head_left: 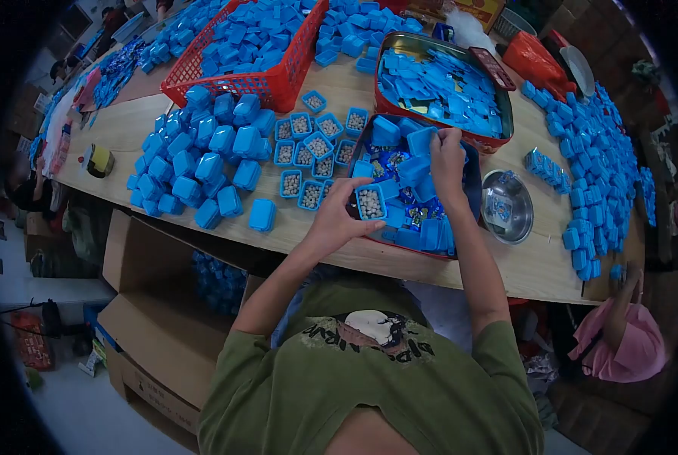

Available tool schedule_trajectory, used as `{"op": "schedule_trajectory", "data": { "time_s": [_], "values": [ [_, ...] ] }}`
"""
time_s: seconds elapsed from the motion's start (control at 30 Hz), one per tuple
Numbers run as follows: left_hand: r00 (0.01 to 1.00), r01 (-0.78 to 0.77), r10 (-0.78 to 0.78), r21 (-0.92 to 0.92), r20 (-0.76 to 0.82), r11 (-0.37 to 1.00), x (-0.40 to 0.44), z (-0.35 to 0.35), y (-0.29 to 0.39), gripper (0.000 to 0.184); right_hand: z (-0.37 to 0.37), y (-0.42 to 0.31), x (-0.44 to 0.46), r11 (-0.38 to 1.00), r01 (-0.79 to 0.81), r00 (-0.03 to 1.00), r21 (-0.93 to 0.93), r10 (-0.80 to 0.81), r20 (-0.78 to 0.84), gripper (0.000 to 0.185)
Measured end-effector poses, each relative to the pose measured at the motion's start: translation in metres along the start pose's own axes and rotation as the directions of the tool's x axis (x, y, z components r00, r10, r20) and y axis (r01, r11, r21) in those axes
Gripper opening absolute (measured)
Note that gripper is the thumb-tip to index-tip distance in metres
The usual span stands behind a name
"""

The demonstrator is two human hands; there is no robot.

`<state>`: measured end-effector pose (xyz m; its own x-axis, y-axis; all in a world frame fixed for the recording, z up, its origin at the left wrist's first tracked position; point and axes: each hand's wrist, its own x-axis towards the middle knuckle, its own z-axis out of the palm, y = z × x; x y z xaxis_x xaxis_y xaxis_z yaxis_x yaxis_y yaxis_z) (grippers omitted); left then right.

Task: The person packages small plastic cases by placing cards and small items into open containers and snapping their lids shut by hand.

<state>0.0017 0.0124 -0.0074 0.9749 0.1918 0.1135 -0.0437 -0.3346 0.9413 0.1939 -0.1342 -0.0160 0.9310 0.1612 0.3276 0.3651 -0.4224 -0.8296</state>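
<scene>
My left hand [339, 216] is closed round a small blue box [370, 203] filled with pale round balls, near the table's front edge. To its right, my right hand [448, 155] pinches a blue lid [422, 142] above a dark red-edged tray [472, 178]. Blue lids, blue boxes and shiny printed packets [416, 216] lie in that tray. Several open blue boxes of balls [302, 155] stand left of the tray. Farther left is a heap of closed blue boxes [195, 155].
Behind stand a red basket [282, 83] of blue boxes and a tin [498, 117] of flat blue pieces. A metal bowl [522, 208] is at the right, beside wrapped boxes [597, 167]. A person in pink [627, 345] is at the far right. Cardboard boxes [161, 334] sit below.
</scene>
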Motion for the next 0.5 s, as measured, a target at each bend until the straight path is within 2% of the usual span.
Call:
{"op": "schedule_trajectory", "data": {
  "time_s": [0.07,0.1,0.17,0.2,0.27,0.3,0.33,0.4,0.47,0.5],
  "values": [
    [1.000,0.007,-0.007,0.012,-0.006,1.000,0.000,-0.001,0.003,0.070,-0.001,-0.004,-0.001,0.988,0.081,0.996,-0.131,-0.084,-0.017,0.016],
    [1.000,0.011,-0.010,0.013,-0.008,1.000,0.000,0.001,0.000,0.070,-0.002,-0.005,-0.001,0.988,0.080,0.997,-0.129,-0.082,-0.014,0.016],
    [0.998,-0.030,0.025,-0.089,-0.056,0.996,0.002,0.005,-0.010,0.072,-0.004,-0.005,-0.001,0.931,0.331,0.942,-0.152,-0.336,-0.012,0.014],
    [0.998,-0.022,0.017,-0.088,-0.058,0.996,0.002,0.005,-0.011,0.072,-0.006,-0.013,-0.005,0.933,0.329,0.943,-0.147,-0.333,-0.006,0.014],
    [0.996,-0.060,0.057,-0.050,-0.062,0.997,0.003,0.005,-0.012,0.074,-0.016,-0.040,-0.023,0.954,0.261,0.897,0.149,-0.297,0.328,0.010],
    [0.997,-0.056,0.053,-0.053,-0.058,0.997,0.003,0.006,-0.013,0.074,-0.018,-0.050,-0.029,0.916,0.387,0.829,0.106,-0.396,0.396,0.010],
    [0.999,-0.011,0.006,-0.096,-0.049,0.995,0.003,0.007,-0.014,0.074,-0.018,-0.054,-0.037,0.917,0.385,0.830,0.103,-0.392,0.397,0.010],
    [0.998,0.040,-0.046,-0.138,-0.038,0.990,0.003,0.008,-0.014,0.074,-0.017,-0.060,-0.051,0.828,0.559,0.722,0.047,-0.514,0.464,0.012],
    [0.999,0.009,-0.010,-0.008,-0.035,1.000,0.002,0.006,-0.008,0.074,-0.013,-0.059,-0.056,0.815,0.579,0.722,0.032,-0.531,0.443,0.012],
    [0.999,0.012,-0.012,-0.007,-0.037,1.000,0.002,0.005,-0.005,0.074,-0.011,-0.059,-0.058,0.799,0.601,0.722,0.014,-0.551,0.418,0.013]
  ]
}}
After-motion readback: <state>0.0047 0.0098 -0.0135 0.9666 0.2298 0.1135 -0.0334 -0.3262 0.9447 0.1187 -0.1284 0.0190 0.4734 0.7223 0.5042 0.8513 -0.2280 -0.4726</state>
